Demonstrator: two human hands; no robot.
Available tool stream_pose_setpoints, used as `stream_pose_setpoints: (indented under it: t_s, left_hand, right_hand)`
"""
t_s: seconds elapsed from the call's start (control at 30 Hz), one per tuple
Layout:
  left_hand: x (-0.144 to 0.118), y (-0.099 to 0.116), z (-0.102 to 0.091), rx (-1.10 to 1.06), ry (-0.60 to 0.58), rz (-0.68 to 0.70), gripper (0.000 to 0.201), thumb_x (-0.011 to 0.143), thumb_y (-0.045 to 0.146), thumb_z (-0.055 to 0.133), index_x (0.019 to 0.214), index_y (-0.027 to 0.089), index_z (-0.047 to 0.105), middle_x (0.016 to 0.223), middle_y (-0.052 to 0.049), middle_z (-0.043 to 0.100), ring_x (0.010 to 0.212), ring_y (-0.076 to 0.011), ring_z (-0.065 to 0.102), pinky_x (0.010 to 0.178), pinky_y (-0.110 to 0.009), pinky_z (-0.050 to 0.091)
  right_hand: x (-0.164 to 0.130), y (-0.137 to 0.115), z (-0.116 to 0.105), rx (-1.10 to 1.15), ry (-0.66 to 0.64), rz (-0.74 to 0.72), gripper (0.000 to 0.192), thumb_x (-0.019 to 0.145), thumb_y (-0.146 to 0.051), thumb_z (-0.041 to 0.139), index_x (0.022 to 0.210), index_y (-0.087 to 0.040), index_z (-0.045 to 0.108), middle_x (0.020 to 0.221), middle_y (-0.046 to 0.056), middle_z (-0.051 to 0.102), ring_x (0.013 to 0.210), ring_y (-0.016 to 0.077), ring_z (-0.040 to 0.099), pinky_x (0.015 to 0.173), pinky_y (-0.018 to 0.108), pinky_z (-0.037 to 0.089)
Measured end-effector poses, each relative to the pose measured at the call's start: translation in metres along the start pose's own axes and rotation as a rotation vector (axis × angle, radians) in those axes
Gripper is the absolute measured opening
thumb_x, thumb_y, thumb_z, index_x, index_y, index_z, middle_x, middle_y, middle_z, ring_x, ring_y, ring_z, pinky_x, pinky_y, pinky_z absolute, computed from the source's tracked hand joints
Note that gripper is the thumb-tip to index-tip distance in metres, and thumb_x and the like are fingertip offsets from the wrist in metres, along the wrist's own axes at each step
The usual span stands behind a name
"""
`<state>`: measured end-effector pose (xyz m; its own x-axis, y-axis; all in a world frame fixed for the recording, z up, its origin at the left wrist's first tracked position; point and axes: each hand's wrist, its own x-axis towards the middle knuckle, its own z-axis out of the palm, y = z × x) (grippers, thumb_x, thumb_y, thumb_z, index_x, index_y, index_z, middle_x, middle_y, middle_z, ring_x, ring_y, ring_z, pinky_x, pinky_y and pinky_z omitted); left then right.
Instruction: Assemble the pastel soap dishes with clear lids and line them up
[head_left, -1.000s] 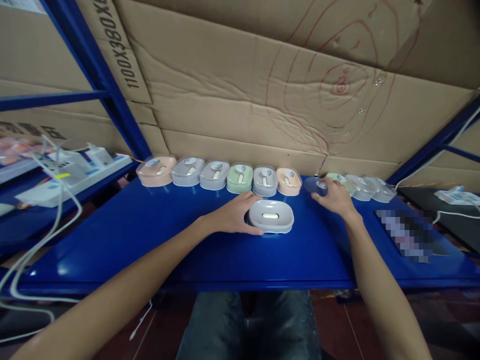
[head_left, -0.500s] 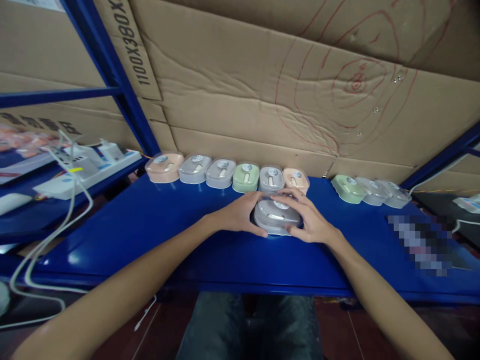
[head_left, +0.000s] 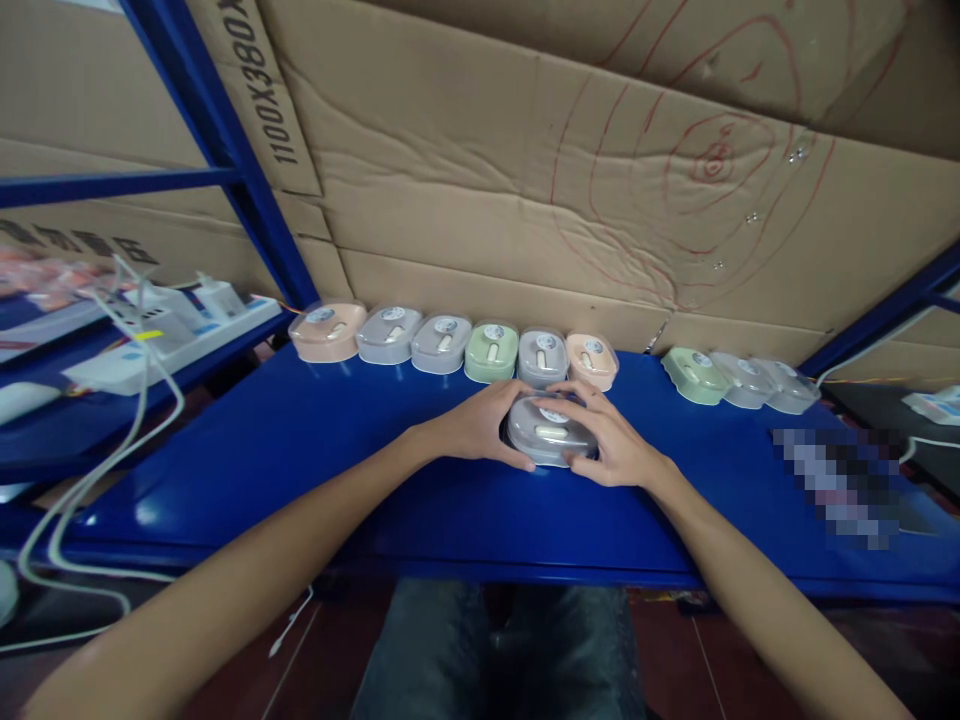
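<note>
A grey oval plastic box with a clear lid [head_left: 551, 445] rests on the blue table, a round white label and a pale tab on its top. My left hand [head_left: 491, 425] wraps round its left side, thumb low at the front. On the right side, my right hand [head_left: 607, 435] grips the box, with fingers over the lid and thumb at the front edge. Just behind stand similar boxes: a grey box [head_left: 543, 370], a green box [head_left: 492, 365] and a peach box [head_left: 592, 375].
More boxes continue the row leftward, ending in a peach box [head_left: 328, 345]. Another green box [head_left: 694, 385] and two grey ones stand right. A cardboard wall [head_left: 450, 170] closes the back. White cables [head_left: 142, 430] and a power strip [head_left: 180, 345] lie left; a blurred-out item [head_left: 840, 490] lies right.
My right hand and the right side of the grey box have shifted slightly left. The pale tab on the lid shows more clearly. My left hand stays in place.
</note>
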<state>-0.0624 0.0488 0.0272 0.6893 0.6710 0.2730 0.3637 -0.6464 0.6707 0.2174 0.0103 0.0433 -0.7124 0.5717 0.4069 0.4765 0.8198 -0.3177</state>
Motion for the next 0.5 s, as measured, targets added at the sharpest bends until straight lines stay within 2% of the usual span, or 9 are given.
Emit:
stream_pose_setpoints:
  t_s: [0.3, 0.4, 0.5]
  left_hand:
    - [-0.0006, -0.0017, 0.0013, 0.027, -0.014, 0.000, 0.100, 0.068, 0.068, 0.097, 0.148, 0.024, 0.057, 0.146, -0.017, 0.064, 0.137, -0.0437, 0.061, 0.115, -0.066, 0.050]
    - [-0.0012, 0.0016, 0.0019, 0.029, -0.013, 0.001, 0.110, 0.071, 0.067, 0.096, 0.161, 0.026, 0.048, 0.161, -0.019, 0.055, 0.150, -0.0469, 0.052, 0.122, -0.070, 0.044]
    - [-0.0011, 0.0054, 0.0029, 0.015, -0.031, 0.031, 0.115, 0.076, 0.064, 0.094, 0.170, 0.031, 0.036, 0.172, -0.016, 0.046, 0.159, -0.0460, 0.042, 0.128, -0.071, 0.037]
  right_hand:
    - [0.0008, -0.0026, 0.0009, -0.057, -0.005, -0.011, 0.080, 0.084, -0.030, 0.069, 0.163, -0.031, 0.053, 0.160, 0.014, 0.051, 0.149, 0.0386, 0.051, 0.123, 0.063, 0.045]
    - [0.0007, -0.0026, 0.0024, -0.083, -0.003, -0.017, 0.079, 0.086, -0.031, 0.069, 0.163, -0.031, 0.053, 0.160, 0.014, 0.051, 0.147, 0.0387, 0.052, 0.122, 0.063, 0.046]
    - [0.0004, -0.0018, 0.0047, -0.098, 0.012, -0.030, 0.078, 0.087, -0.033, 0.069, 0.163, -0.032, 0.052, 0.160, 0.014, 0.051, 0.147, 0.0392, 0.052, 0.122, 0.063, 0.045]
